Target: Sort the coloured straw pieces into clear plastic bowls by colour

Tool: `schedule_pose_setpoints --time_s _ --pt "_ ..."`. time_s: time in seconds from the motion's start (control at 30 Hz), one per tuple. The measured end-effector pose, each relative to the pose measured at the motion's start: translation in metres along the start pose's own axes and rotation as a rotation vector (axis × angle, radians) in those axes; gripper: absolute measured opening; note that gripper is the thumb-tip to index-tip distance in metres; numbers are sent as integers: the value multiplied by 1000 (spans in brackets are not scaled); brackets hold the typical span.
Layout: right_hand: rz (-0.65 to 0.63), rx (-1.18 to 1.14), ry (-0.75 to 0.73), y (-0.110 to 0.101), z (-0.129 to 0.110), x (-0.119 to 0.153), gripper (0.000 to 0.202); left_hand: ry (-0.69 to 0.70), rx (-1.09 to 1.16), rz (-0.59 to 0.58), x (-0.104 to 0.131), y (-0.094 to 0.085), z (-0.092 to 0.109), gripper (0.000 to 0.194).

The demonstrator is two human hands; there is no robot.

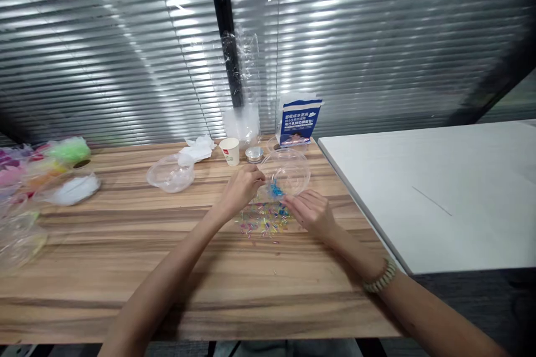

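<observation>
Between my two hands is a bunch of small blue pieces (275, 188), in or behind thin clear plastic. Just past them stands a clear plastic bowl (299, 170), its near rim close to my fingers. My left hand (242, 187) is closed in a pinch at the left side of the blue pieces. On their right, my right hand (313, 212) pinches at the lower edge of the clear plastic; whether this is a small bag or part of the bowl I cannot tell. Loose colourful short pieces (263, 220) lie scattered on the wooden table (234, 290) below my hands.
Behind stand a paper cup (230, 152), a small round tin (254, 154) and a blue-and-white printed bag (299, 120). Leftward are another clear bowl (171, 173), white tissues (199, 148) and bright bundles (69, 150). A white table (439, 189) adjoins at right.
</observation>
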State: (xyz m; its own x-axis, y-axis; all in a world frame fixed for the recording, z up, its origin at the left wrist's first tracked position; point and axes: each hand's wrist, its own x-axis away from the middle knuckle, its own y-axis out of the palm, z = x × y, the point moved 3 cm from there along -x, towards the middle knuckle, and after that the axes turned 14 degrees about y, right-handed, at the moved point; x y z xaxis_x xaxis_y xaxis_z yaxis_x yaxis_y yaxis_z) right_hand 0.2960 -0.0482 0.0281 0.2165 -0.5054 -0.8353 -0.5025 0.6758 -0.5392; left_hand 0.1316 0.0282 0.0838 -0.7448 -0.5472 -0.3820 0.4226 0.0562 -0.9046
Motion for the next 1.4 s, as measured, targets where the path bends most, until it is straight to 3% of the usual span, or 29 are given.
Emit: schedule_pose_setpoints --time_s 0.07,0.13,0.27,0.43,0.7,1.4 --pt "20 24 52 0 3 -1 5 -113 57 -20 3 -5 1 8" --pt "42 39 83 -1 5 -1 6 -200 112 -112 7 -1 2 5" --pt "42 59 86 0 5 0 7 -182 122 -265 13 22 5 19" --pt "37 34 72 1 3 1 5 -165 119 -248 16 43 -4 27" --pt "44 26 61 0 2 0 5 -156 133 -252 17 54 -11 19" --pt "22 43 77 -3 -2 -1 7 -169 113 -245 19 51 -8 17"
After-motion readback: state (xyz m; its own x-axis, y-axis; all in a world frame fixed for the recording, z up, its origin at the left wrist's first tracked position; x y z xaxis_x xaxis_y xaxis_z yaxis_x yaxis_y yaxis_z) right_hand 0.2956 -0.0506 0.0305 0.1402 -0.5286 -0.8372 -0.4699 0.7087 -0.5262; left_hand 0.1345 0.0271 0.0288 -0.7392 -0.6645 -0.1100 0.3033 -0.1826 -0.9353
